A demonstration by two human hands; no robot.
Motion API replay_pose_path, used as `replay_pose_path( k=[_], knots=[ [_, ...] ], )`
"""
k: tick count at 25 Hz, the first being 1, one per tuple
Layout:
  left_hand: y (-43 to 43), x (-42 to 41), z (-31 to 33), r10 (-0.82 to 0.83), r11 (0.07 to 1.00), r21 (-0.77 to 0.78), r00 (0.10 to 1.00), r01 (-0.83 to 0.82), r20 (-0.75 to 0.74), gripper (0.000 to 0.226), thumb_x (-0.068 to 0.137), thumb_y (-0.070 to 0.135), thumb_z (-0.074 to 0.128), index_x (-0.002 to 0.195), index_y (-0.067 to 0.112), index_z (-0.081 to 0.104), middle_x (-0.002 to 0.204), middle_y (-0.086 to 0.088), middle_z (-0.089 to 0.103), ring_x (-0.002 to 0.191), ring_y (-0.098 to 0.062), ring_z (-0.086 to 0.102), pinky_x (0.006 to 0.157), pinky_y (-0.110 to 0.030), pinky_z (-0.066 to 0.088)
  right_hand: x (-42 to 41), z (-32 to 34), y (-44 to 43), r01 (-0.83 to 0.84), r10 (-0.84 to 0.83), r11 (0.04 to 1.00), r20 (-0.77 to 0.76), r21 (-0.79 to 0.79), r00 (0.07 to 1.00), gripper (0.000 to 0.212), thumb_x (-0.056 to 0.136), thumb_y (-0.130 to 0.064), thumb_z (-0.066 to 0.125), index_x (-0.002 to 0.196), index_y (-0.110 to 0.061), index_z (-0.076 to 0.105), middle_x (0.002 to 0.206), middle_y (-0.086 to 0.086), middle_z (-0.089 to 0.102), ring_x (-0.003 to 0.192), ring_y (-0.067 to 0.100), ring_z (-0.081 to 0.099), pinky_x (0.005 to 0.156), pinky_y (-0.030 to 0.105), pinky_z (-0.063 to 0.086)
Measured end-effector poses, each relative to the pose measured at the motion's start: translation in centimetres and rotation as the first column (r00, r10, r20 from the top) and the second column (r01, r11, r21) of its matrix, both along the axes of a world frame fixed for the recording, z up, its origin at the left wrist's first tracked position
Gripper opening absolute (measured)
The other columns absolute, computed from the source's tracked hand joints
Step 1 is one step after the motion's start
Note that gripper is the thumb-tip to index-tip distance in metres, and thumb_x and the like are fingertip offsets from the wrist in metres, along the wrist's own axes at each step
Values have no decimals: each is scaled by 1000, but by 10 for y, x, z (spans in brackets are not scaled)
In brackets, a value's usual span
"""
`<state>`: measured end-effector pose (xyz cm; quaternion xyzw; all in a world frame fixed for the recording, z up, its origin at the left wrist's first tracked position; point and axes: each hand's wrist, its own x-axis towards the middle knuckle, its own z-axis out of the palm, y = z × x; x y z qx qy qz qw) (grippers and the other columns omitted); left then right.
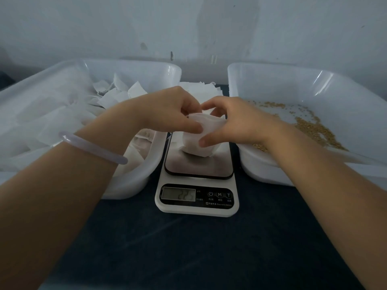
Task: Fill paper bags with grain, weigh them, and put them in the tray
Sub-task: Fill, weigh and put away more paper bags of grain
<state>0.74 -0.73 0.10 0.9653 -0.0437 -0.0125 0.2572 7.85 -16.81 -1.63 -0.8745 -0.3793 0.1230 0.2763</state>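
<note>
A small white paper bag (193,146), bulging with its filling, rests on the platform of a white digital scale (196,197) at the table's middle. My left hand (167,110) pinches the bag's top edge from the left. From the right, my right hand (234,120) grips the same top edge and the bag's side. The scale's display shows digits that are hard to read. Loose brown grain (314,126) lies in the white tray (272,168) on the right. The white tray (134,181) on the left holds several white paper bags (117,93).
A stack of flat empty paper bags (201,88) lies behind the scale, between the two trays. The table top (188,248) is dark. A pale wall stands close behind the trays. A pale bangle (92,147) sits on my left wrist.
</note>
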Motion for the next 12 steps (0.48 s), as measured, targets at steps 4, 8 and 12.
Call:
replay_pose_path(
  k=[4,8,12],
  knots=[
    [4,5,-1,126,987,-114,985,-112,121,26,80,29,71,61,18,56,45,14,45,44,-1,41,45,-9,30,0,1,-2,91,-102,967,34,238,994,67,66,-26,83,125,-28,52,88,-11,61,81,5,61,70,18,45],
    [-4,4,3,68,742,-669,988,41,136,38,69,23,75,100,16,55,78,7,65,75,-5,62,66,-16,49,-2,8,-5,60,-17,792,-75,607,997,46,76,-20,74,114,-37,53,79,2,72,76,16,69,76,27,54],
    [-14,2,2,-76,804,-583,993,117,94,33,74,-4,72,104,5,61,93,-15,69,88,-20,68,77,-27,56,-6,9,-2,12,31,720,-50,693,998,42,81,-5,65,109,-35,52,68,1,70,58,13,65,58,17,49]
  ],
)
